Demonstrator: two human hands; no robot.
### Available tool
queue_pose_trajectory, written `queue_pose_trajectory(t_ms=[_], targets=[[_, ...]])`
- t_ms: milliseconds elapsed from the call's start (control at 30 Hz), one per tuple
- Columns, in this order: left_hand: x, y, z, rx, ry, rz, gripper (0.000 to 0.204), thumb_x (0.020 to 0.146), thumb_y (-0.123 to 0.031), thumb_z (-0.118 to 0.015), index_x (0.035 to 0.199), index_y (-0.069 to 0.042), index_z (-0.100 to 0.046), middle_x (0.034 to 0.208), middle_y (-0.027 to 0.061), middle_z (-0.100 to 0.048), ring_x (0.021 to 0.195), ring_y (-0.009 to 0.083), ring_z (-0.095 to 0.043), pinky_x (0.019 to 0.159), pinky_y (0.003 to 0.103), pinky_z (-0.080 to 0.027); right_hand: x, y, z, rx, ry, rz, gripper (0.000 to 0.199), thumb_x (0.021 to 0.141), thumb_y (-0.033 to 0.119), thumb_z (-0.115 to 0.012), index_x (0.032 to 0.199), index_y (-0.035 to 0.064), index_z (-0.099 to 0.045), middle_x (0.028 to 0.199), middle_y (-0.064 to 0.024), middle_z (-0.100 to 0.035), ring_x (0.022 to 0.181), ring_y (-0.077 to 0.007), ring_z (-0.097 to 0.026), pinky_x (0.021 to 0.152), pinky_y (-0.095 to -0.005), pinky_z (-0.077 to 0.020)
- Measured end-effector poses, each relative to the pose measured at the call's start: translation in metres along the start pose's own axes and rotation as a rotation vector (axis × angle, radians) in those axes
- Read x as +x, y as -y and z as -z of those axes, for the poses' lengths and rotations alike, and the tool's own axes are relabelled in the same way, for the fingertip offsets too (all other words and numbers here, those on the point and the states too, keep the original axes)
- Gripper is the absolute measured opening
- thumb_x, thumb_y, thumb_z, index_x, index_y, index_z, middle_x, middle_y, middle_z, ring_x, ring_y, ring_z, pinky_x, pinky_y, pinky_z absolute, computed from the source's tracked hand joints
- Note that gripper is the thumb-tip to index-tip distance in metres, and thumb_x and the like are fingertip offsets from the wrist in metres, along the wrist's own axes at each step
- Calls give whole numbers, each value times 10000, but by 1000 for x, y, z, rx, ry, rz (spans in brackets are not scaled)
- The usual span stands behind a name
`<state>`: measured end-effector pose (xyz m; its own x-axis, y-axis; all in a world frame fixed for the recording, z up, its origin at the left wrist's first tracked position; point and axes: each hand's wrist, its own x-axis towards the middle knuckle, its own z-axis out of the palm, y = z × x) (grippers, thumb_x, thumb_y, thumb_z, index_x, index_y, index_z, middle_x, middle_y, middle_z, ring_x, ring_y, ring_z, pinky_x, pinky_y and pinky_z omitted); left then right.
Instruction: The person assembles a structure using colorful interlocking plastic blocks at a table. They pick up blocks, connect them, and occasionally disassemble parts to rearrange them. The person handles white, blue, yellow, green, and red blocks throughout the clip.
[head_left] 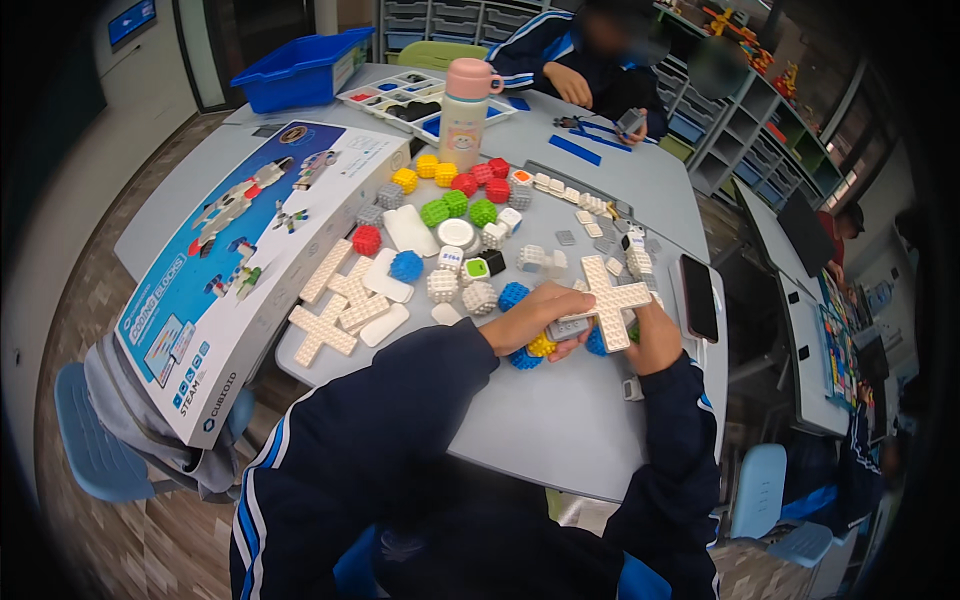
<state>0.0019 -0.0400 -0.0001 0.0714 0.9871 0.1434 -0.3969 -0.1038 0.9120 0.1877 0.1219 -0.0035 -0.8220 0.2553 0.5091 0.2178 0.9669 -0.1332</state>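
Observation:
My left hand [535, 318] is closed round a small build of studded blocks, with its thumb against a cream cross-shaped studded plate [612, 298]. From the other side my right hand [657, 338] grips the plate's edge, its fingers partly hidden behind it. Under the plate show a grey block [568, 330], a yellow block [542, 345] and blue blocks [524, 358]; how they join is hidden. Just beyond my left hand lies another blue block [513, 295]. More cream studded plates [345, 305] lie in a pile on the left of the table.
Loose coloured blocks [455, 203] cover the table's middle. A large box [270, 240] fills the left side. Behind stand a bottle [465, 115], a parts tray [425, 105] and a blue bin [300, 75]. A phone [698, 297] lies right. Opposite, another person's hands [570, 85] handle parts.

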Motion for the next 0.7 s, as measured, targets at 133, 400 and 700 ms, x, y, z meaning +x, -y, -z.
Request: queue_pose_trajectory(t_ms=[133, 400, 700], targets=[[3, 9, -4, 13, -56, -47, 457, 1003, -400, -492, 803, 0, -585, 583, 66, -529, 461, 139, -531, 432, 272, -431, 3, 6, 8, -135, 31, 135, 446, 760, 131, -745, 1152, 20, -563, 961, -157, -622, 935, -351, -611, 767, -434, -504], [9, 23, -5, 166, -275, -267, 455, 1032, -391, -454, 833, -2, -583, 622, 49, -551, 496, 113, -535, 458, 264, -430, 9, 44, 35, 717, -52, -313, 418, 810, 13, -726, 1205, -27, -596, 1040, -121, -671, 837, -138, -663, 746, -235, -512], [11, 27, 3, -186, -249, -275, 784, 980, -693, -246, 769, -17, -582, 574, 67, -545, 459, 147, -541, 452, 283, -448, 53, 109, 48, 243, -424, -135, 242, 833, 4, -737, 1047, -54, -641, 879, -99, -692, 725, -109, -662, 657, -240, -534]])
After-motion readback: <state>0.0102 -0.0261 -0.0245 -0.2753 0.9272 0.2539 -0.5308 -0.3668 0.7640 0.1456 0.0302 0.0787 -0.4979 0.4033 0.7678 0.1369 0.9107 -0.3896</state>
